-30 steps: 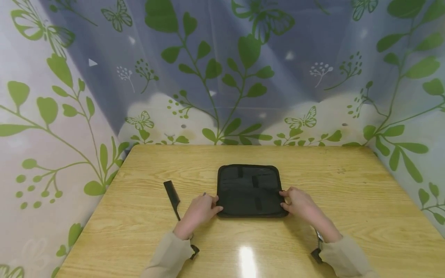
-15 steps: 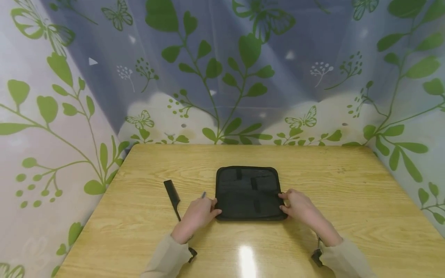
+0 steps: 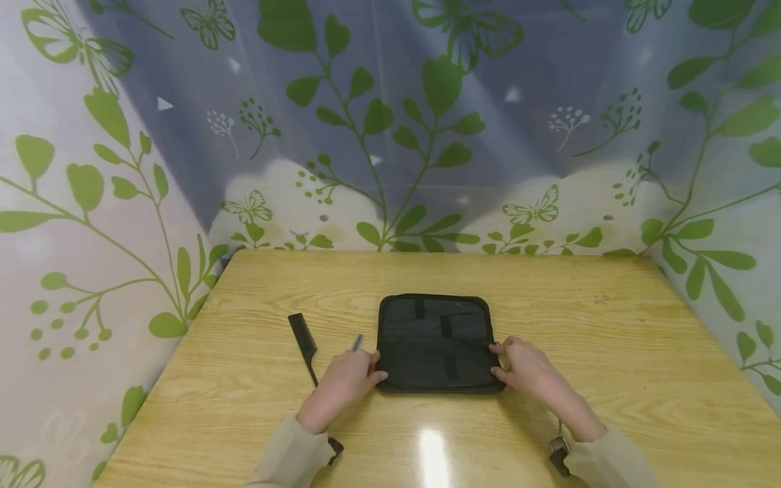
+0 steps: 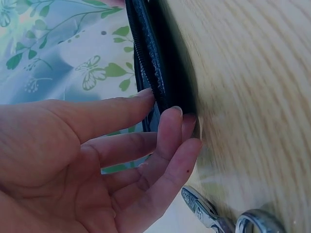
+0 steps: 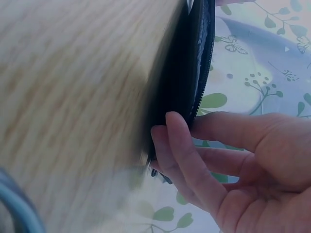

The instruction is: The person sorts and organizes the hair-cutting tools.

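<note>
A flat black zippered case lies in the middle of the wooden table in the head view, with a dark glossy top. My left hand pinches its near left side between thumb and fingers. On the opposite side, my right hand grips the near right edge the same way. Both wrist views show the zipper teeth along the case's side, with the fingers underneath and the thumb on top. A black tail comb lies left of my left hand, its tail end partly covered by the hand.
A slim grey item shows just beyond my left hand, mostly hidden. In the left wrist view, a metal object with a ring lies below the fingers. Printed cloth walls the table at the back and sides.
Both hands have drawn the case slightly toward me. The slim grey item beyond my left hand shows more now. The comb has stayed in place.
</note>
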Available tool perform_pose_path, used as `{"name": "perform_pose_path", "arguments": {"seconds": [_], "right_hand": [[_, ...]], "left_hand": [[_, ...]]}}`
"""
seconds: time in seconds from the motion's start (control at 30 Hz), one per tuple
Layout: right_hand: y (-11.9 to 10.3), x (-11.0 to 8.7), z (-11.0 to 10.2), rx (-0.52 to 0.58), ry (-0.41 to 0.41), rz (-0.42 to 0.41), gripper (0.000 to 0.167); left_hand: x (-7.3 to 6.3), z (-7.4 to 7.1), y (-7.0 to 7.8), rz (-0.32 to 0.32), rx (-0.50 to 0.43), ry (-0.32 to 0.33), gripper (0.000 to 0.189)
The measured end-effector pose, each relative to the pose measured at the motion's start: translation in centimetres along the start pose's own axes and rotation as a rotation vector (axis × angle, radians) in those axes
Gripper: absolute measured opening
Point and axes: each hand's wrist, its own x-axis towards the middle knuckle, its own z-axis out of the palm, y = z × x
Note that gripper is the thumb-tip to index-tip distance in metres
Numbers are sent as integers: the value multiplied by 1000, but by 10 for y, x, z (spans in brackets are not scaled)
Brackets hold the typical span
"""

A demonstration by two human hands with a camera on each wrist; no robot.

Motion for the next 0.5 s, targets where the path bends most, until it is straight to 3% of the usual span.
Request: {"name": "perform_pose_path", "arguments": {"seconds": [0.27, 0.5], "right_hand": [[3, 1, 1, -20, 6, -23, 42], [3, 1, 2, -31, 12, -26, 42]], "left_hand": [[-1, -2, 1, 24, 39, 25, 35], [0, 0, 0, 7, 59, 32, 38]]}}
